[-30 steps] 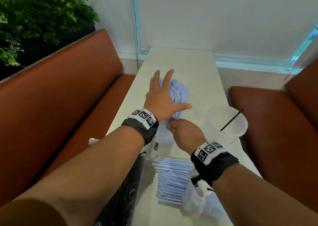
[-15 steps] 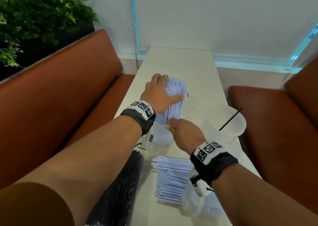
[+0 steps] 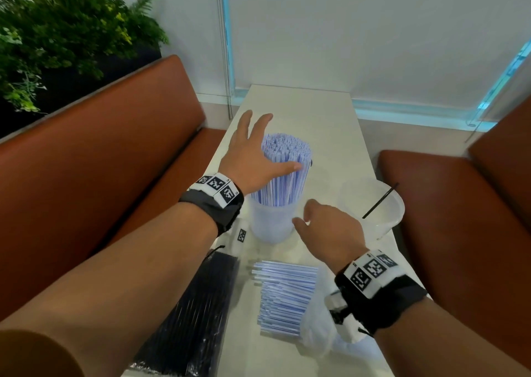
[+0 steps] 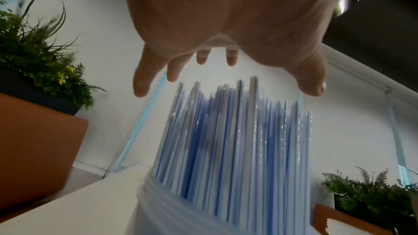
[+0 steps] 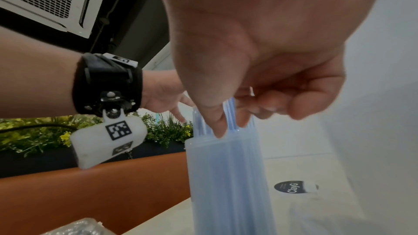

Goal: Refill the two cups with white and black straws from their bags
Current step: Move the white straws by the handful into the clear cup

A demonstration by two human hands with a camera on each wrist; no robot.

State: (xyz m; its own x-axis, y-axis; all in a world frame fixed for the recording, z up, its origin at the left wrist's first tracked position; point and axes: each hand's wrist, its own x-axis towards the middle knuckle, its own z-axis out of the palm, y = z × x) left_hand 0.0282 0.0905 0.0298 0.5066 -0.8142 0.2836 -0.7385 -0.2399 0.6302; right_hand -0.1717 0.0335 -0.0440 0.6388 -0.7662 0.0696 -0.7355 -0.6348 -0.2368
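Setting: a narrow pale tabletop [image 3: 324, 112] between two orange-brown booth seats, seen from above over the person's forearms.
Left cup: a translucent cup [image 3: 271, 221] stands upright near the middle of the tabletop, packed with white straws [image 3: 286, 170] that rise well above its rim.
Left hand: the left hand [image 3: 253, 158] is spread, fingers straight, the thumb against the near side of the straw bundle and the fingers past its far left side; the grip is open and holds nothing.
Right hand: the right hand [image 3: 330, 230] hovers just right of the cup's rim, fingers loosely curled; its grip is relaxed and empty, as far as the wrist view shows.
Right cup: a second clear cup [image 3: 373, 207] stands to the right, holding a single black straw [image 3: 379, 200].
Supplies: a bag of black straws [image 3: 198, 313] lies near left; loose white straws [image 3: 284, 296] spill from a white bag [image 3: 319, 333] near right.
Step in hand: likely tidying the white bundle; that cup looks full.
Next move: probably reaching back for the black bag, gripping a bunch and standing it in the right cup without tipping the light cup.
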